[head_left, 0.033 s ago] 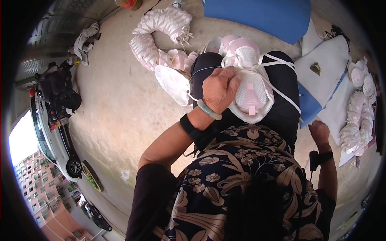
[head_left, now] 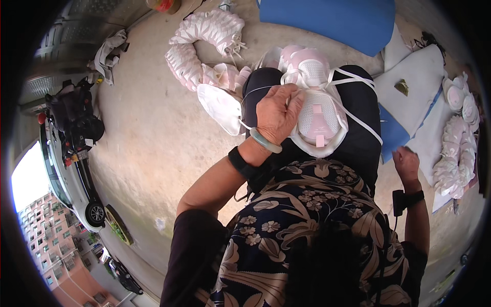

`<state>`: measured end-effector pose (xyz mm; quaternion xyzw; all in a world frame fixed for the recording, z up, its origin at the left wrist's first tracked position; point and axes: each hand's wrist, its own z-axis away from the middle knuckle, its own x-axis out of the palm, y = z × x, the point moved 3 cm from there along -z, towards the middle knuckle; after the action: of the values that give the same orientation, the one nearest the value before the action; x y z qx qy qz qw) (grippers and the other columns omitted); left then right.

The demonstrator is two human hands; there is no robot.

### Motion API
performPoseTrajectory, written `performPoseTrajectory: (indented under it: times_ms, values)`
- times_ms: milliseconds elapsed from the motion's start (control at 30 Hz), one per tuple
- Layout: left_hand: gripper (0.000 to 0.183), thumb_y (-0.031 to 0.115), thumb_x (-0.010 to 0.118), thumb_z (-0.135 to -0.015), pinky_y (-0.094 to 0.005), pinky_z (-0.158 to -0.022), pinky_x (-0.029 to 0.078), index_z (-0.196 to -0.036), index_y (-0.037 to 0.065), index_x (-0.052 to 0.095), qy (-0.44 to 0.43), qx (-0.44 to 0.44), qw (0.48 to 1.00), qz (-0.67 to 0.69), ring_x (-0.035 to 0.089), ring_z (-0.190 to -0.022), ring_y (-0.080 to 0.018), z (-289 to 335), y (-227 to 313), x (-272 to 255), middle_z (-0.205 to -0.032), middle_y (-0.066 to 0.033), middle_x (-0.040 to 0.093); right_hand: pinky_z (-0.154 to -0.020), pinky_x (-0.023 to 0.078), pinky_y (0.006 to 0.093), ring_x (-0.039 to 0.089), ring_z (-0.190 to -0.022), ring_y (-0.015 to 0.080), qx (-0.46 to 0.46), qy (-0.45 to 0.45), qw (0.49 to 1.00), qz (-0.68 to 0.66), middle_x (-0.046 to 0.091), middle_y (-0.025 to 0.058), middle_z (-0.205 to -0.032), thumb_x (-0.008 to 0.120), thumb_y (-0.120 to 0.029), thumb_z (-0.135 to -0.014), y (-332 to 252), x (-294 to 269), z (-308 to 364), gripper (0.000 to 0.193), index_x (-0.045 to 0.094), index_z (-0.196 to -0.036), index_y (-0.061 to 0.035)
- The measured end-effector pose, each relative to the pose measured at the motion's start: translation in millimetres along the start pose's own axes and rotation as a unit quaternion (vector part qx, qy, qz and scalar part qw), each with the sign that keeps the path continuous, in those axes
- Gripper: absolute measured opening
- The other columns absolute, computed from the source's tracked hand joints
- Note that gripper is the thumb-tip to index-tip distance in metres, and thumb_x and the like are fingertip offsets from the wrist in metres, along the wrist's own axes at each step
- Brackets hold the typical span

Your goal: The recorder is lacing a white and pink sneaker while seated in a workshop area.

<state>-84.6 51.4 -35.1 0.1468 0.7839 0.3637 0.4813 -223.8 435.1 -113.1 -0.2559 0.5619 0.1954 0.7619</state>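
A pink and white shoe upper [head_left: 314, 120] with mesh panels lies across my dark-trousered thighs. White shoelace [head_left: 353, 77] is threaded in it and trails over my right thigh. My left hand [head_left: 279, 112] grips the left side of the upper, thumb and fingers pinched together near the lace holes. Out to the right, apart from the upper, my right hand [head_left: 406, 163] is closed with its fingers curled. Whatever it may hold is too small to make out. Another pink and white upper [head_left: 296, 53] sits just beyond, partly covered by the first.
To the left, a curved stack of shoe uppers [head_left: 186, 61] rests on the concrete floor beside a white piece [head_left: 220, 107]. More stacked uppers [head_left: 452, 158] lie at the right. White sheets [head_left: 409, 77] and a blue sheet [head_left: 327, 23] spread ahead. A scooter [head_left: 76, 117] and car stand far left.
My left hand has shifted very slightly left on the upper. My right hand has risen a little in the picture. The upper stays in place.
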Motion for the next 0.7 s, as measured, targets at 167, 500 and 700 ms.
performPoseTrajectory:
  times_ms: [167, 500, 700]
  values:
    - [0.016, -0.008, 0.053, -0.082, -0.0188, -0.065, 0.043, -0.094, 0.002, 0.054, 0.044, -0.109, 0.930, 0.347, 0.051, -0.073, -0.0052, -20.7, -17.4, 9.7, -0.079, 0.0031, 0.053, -0.070, 0.044, 0.0388, 0.055, -0.077, 0.0310, -0.163, 0.232, 0.946, -0.155, 0.059, 0.0103, -0.084, 0.063, -0.009, -0.075, -118.3, -78.9, -43.0, 0.012, 0.060, -0.087, -0.0048]
    - [0.034, -0.006, 0.053, -0.084, -0.0229, -0.079, 0.046, -0.116, 0.001, 0.044, 0.068, -0.013, 0.919, 0.389, 0.057, -0.080, -0.0101, -43.7, 5.9, -20.3, -0.084, -0.0039, 0.060, -0.072, 0.039, 0.0370, 0.055, -0.079, 0.0264, -0.260, 0.155, 0.921, -0.245, 0.059, 0.0082, -0.086, 0.060, -0.012, -0.077, -192.1, -82.9, -77.1, 0.022, 0.058, -0.097, -0.0033]
    - [0.021, 0.002, 0.054, -0.087, -0.0208, -0.068, 0.046, -0.107, -0.003, 0.055, -0.031, -0.133, 0.929, 0.343, 0.056, -0.066, -0.0079, -35.7, 7.9, -25.9, -0.071, -0.0019, 0.060, -0.072, 0.038, 0.0368, 0.056, -0.077, 0.0265, -0.277, 0.125, 0.928, -0.217, 0.059, 0.0090, -0.083, 0.058, -0.013, -0.081, -192.0, -84.0, -83.4, 0.019, 0.055, -0.096, -0.0035]
